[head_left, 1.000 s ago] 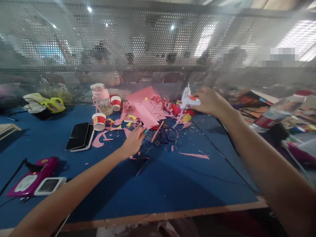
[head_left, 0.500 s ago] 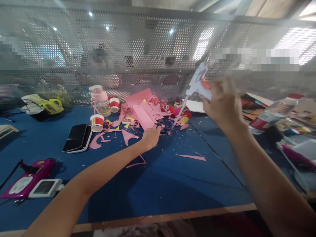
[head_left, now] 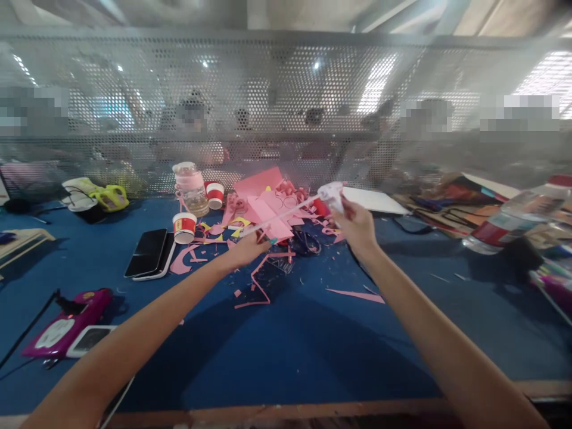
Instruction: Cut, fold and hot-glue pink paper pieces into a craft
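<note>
In my right hand is a white glue gun, its body blurred. A long pale glue stick runs from the gun down-left to above my left hand. My left fingers are closed over the paper scraps, with a small teal tip at them. What they hold is not clear, and I cannot tell whether they touch the stick. Pink paper sheets and cut scraps lie behind my left hand. Dark scissors lie between the two hands.
Left are paper cups, a glass jar, phones and a purple device. A water bottle leans at the right. A perforated metal screen stands behind the blue table. A thin pink strip lies in front.
My right hand has lowered the glue gun and swung it left over the pink paper. My left hand has moved left, away from the scissors. The camera view has shifted slightly.
</note>
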A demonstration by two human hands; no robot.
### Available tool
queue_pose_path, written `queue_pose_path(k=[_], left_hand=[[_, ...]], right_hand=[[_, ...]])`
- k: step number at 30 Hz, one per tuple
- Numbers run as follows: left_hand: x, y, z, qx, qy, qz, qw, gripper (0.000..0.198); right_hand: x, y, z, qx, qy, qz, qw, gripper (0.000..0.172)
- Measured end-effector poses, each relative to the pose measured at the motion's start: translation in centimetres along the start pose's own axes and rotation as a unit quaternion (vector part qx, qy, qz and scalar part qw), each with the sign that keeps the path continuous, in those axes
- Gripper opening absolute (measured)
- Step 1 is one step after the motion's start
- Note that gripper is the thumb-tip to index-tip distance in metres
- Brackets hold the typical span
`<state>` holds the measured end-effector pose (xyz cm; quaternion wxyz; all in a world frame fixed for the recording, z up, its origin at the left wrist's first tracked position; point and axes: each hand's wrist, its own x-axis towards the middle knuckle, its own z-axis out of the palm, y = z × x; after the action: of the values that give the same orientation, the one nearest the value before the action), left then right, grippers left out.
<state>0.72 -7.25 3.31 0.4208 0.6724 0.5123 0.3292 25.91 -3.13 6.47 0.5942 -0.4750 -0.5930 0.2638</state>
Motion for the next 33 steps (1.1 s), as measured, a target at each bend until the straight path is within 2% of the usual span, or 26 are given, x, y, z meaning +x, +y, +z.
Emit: queue_pose_path(k=[1,3,6,9,13,15,21,25,28,30,33], left_hand=[[-0.6,-0.4,-0.6,-0.047,-0.013,-0.016,0.999,0.024],[-1.8,-1.2,-1.3,-0.136,-0.040,-0.041,0.989,0.028],[-2.9,-2.5,-1.4,-0.250,-0.052,-0.057,0.965,0.032],[-3.2,-3.7,-1.0,-0.348,-0.015,-0.058,0.935,0.028],[-3.3,-4.7,-0.2,-0.448,0.025,-0.059,0.892,0.026],[-3.6,-4.8,0.1,-0.475,0.027,-0.062,0.877,0.027],[-4.2,-4.6,0.1,-0.501,0.060,-0.061,0.861,0.032],[-3.8,-4.8,0.0,-0.488,0.080,-0.074,0.866,0.024],[-3.6,-5.0,0.0,-0.472,0.090,-0.076,0.874,0.028],[-3.6,-5.0,-0.3,-0.442,0.086,-0.059,0.891,0.036],[-3.5,-5.1,-1.1,-0.344,0.044,-0.037,0.937,0.044]], right_hand=[[-0.3,0.7,0.8,0.051,-0.009,0.046,0.998,0.036],[-0.9,1.6,2.2,0.114,-0.030,0.088,0.989,0.035],[-2.2,1.6,3.8,0.183,-0.069,0.125,0.973,0.037],[-3.7,0.9,4.7,0.242,-0.111,0.153,0.952,0.039],[-5.7,0.3,5.3,0.375,-0.218,0.178,0.883,0.035],[-6.4,0.2,5.5,0.386,-0.249,0.179,0.870,0.032],[-7.7,-0.4,5.8,0.319,-0.238,0.184,0.899,0.026],[-8.4,-0.7,6.0,0.308,-0.216,0.158,0.913,0.026],[-8.9,-0.3,6.1,0.280,-0.206,0.142,0.927,0.022],[-9.0,0.2,6.0,0.265,-0.192,0.130,0.936,0.022],[-9.0,0.7,5.8,0.242,-0.182,0.127,0.944,0.025]])
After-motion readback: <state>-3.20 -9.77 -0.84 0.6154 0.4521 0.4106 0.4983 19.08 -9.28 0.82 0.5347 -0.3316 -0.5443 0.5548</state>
